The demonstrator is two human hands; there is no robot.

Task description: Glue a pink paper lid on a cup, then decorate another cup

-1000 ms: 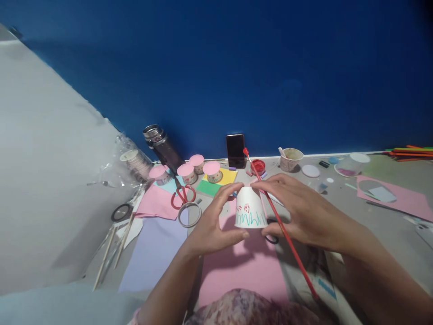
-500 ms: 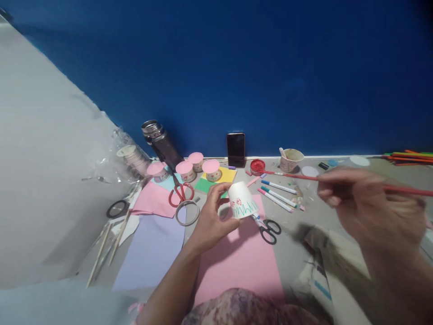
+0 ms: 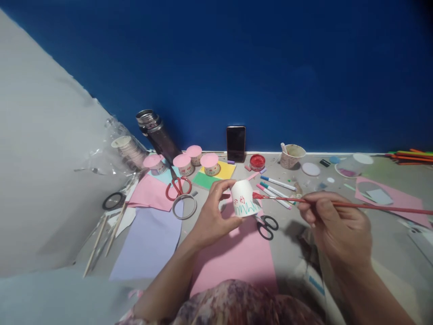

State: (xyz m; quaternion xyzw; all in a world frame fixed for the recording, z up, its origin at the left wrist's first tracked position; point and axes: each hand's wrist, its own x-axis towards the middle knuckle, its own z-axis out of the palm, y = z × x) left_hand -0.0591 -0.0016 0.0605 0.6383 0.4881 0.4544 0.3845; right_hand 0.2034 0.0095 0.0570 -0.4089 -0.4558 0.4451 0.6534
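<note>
Upside down in my left hand is a white paper cup, its side marked with red dabs and teal zigzag strokes. The thumb holds it near the rim and the fingers near its base. My right hand pinches a long red paintbrush, held nearly level. Its red-loaded bristles are right at the cup's right side; whether they touch I cannot tell. A small open pot of red paint stands behind the cup. Below lie pink paper and black-handled scissors, partly hidden by the cup.
Several pink-topped cups stand at the back left beside a dark flask. Red-handled scissors and a tape roll lie left. A phone leans on the blue wall. Markers and a patterned cup are right of centre.
My right hand has brought the brush from the red paint pot down to the cup's right side. My left hand still holds the cup, now a little more upright. The view has shifted slightly.
</note>
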